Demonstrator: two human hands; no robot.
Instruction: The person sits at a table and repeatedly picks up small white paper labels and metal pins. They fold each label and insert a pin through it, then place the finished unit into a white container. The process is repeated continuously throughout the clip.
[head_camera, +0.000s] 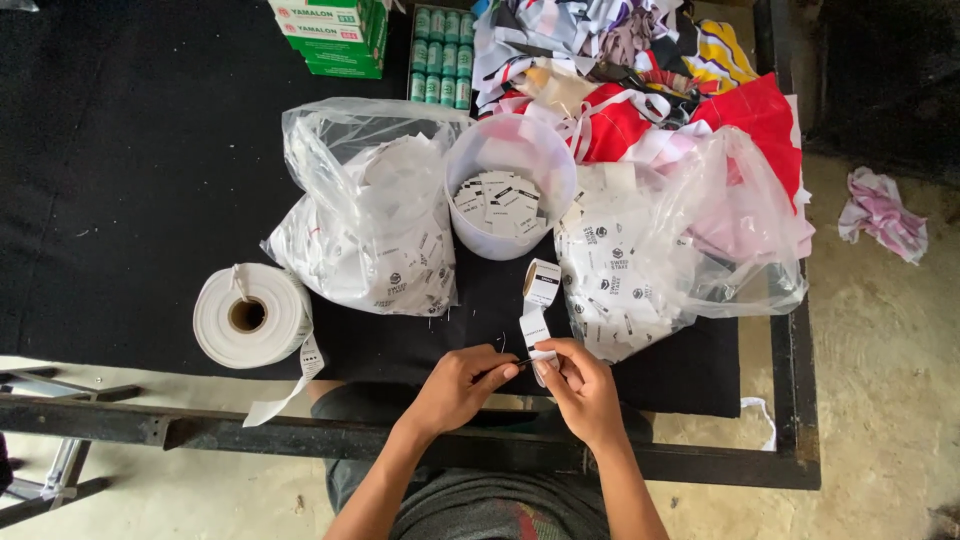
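Observation:
My left hand (462, 385) pinches a thin dark tool, likely small scissors (512, 365), at the near edge of the black table (130, 180). My right hand (580, 385) holds the loose end of a white label strip (536, 328) that runs up to a small label roll (542, 280). The tool's tip meets the strip between my two hands. Just beyond stands a white plastic tub (520, 150) with several cut labels inside.
A big white label roll (250, 315) lies at the left. Two clear bags of labels (375, 220) (640, 250) flank the tub. Coloured fabric scraps (640, 70), green boxes (335, 35) and thread spools (440, 55) sit at the back. A metal frame (795, 330) edges the table.

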